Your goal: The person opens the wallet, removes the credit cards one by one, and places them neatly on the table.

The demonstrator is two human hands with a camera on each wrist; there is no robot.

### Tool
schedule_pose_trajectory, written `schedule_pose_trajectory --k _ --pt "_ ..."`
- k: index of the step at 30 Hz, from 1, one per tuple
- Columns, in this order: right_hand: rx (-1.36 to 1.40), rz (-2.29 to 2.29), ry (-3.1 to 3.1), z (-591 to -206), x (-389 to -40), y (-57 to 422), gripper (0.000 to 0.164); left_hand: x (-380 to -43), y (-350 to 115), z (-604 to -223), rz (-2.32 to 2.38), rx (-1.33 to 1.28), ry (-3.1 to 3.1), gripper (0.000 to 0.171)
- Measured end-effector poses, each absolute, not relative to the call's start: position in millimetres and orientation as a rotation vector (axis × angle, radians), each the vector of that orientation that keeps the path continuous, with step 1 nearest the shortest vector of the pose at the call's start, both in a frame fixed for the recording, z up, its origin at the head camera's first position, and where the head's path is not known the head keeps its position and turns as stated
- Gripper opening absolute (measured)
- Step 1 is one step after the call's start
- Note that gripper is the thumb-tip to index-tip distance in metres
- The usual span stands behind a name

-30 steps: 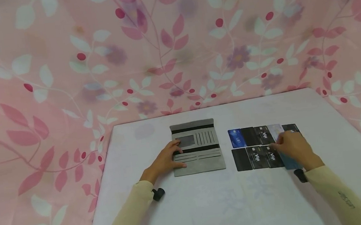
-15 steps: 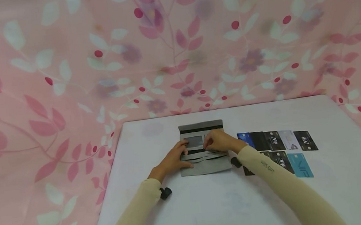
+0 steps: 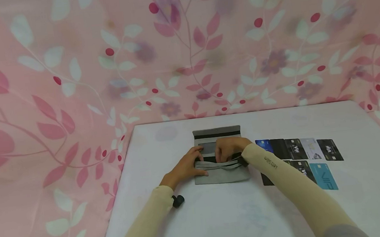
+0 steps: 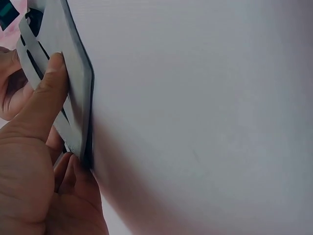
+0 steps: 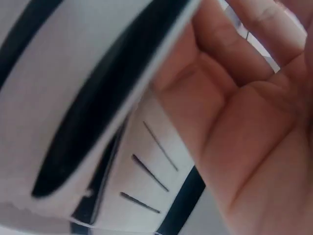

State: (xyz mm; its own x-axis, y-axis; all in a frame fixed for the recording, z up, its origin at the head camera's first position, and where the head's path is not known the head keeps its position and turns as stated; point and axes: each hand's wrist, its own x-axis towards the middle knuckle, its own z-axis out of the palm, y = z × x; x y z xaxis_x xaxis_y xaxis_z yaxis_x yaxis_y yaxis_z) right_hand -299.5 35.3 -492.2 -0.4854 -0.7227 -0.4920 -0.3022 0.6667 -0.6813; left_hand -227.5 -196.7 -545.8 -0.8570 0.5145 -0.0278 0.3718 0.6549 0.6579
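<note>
A grey wallet lies unfolded on the white table, its slots and dark window facing up. My left hand grips its left side. In the left wrist view, the thumb presses on the wallet's panel while other fingers sit at its edge. My right hand reaches down into the wallet's middle pocket, fingers bent and fingertips hidden. In the right wrist view the slotted strips gape beside the palm. Whether the right fingertips hold anything is hidden.
To the right lie two rows of cards, among them a blue card, a black VIP card, a white card and a teal VIP card. My right sleeve covers part of the lower row. A pink floral cloth hangs behind the table.
My right hand has left the cards, moved left to the wallet and pushed its fingers into the middle pocket, bulging the slotted strips. My left hand keeps its grip on the wallet.
</note>
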Motion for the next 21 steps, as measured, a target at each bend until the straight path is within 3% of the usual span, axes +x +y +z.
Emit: schedule_pose_trajectory --k 14,21 --pt "-0.716 -0.7 2.033 -487 -299 34 0.025 -230 -194 -541 0.941 0.737 2.658 0.068" --pt "-0.701 -0.645 2.233 -480 -298 38 0.016 -226 -193 -539 0.893 0.711 2.666 0.085"
